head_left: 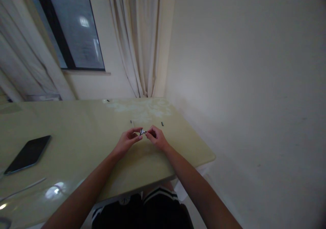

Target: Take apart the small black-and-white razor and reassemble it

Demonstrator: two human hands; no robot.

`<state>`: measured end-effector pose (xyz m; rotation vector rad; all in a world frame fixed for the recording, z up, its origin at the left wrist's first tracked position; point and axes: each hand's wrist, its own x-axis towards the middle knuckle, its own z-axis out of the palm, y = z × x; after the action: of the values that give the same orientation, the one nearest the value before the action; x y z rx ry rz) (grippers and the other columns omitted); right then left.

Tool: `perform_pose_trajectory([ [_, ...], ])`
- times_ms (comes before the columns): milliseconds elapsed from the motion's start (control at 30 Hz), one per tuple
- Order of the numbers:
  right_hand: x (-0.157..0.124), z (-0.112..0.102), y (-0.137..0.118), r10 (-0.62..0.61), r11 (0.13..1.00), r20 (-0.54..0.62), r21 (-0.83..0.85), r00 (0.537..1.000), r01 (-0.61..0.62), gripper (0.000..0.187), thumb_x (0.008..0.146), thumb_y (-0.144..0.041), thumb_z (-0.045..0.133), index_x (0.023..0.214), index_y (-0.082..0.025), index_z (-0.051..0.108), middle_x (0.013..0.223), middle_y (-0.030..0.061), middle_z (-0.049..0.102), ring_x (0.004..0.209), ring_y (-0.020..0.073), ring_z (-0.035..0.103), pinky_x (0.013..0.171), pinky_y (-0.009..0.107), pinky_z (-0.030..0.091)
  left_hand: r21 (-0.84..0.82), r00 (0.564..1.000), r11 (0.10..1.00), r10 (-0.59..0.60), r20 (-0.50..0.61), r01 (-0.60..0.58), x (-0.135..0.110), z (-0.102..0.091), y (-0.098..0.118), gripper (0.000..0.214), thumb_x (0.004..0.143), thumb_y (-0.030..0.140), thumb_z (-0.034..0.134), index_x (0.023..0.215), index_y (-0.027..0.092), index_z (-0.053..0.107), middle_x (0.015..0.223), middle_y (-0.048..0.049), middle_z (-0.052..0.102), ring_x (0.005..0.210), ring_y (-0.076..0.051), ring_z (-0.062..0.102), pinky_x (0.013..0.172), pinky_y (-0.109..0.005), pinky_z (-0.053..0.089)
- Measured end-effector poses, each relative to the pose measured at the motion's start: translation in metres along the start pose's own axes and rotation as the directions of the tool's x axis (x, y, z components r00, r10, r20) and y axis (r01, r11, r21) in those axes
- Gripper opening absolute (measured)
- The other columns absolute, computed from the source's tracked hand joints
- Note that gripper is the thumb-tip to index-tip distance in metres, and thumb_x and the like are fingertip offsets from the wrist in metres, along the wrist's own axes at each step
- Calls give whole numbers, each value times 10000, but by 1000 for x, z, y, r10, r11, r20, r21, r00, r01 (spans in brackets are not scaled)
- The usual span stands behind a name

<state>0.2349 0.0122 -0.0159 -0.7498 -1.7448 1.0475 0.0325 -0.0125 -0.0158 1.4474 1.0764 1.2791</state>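
Both hands meet over the pale yellow-green table (84, 134), near its right end. My left hand (128, 139) pinches a small silvery metal piece (142, 131) between thumb and fingertips. My right hand (156, 136) is closed in a pinch on the other side of the same piece. The piece is too small and dim to name. Both forearms stretch out from the bottom of the view.
A dark phone (28, 154) lies face up at the table's left. A thin white stick (24, 189) lies near the front left edge. Two tiny dark bits (162, 124) rest beyond the hands. A window (73, 28), curtains (137, 38) and a bare wall stand behind.
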Motion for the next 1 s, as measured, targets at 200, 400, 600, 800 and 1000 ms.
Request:
perform_pose_trajectory([
  [200,3,-3,7,-33,999,-21,7,999,33,290,865,-461,720,903,-190,623,748,-10,606,641,132,510,612,263,384,4,992,1000,31,-125,-30,3,-2,-2,593,721,545,826,1169,170,727,982,-70,721,730,-146,583,678,-282,484],
  [400,8,-9,13,-144,969,-77,-211,987,125,204,893,-392,710,948,-197,734,863,24,613,727,151,554,686,276,443,99,996,995,19,-83,-10,4,-4,-1,705,680,587,826,1231,177,670,1056,-72,698,678,-125,587,615,-260,459],
  [600,20,-52,30,-111,911,-551,-390,827,-137,251,934,-360,626,990,-179,791,934,91,655,844,211,607,817,326,483,609,979,791,81,-187,51,5,-16,-9,502,815,603,660,1080,178,690,849,-47,708,647,-181,598,632,-299,442],
  [800,18,-91,49,57,695,-675,-502,736,-515,301,959,-340,575,954,-150,808,939,141,750,839,242,646,761,323,448,848,966,465,-86,-244,256,9,-13,-5,599,895,753,422,827,202,645,821,-123,726,774,-292,678,657,-341,421],
  [1000,33,-84,56,127,634,-668,-514,733,-578,191,918,-258,643,833,-177,793,871,145,738,797,252,659,693,329,418,926,969,287,-107,-223,245,17,-3,-3,535,918,675,416,797,208,646,918,-175,748,847,-364,707,673,-390,444],
])
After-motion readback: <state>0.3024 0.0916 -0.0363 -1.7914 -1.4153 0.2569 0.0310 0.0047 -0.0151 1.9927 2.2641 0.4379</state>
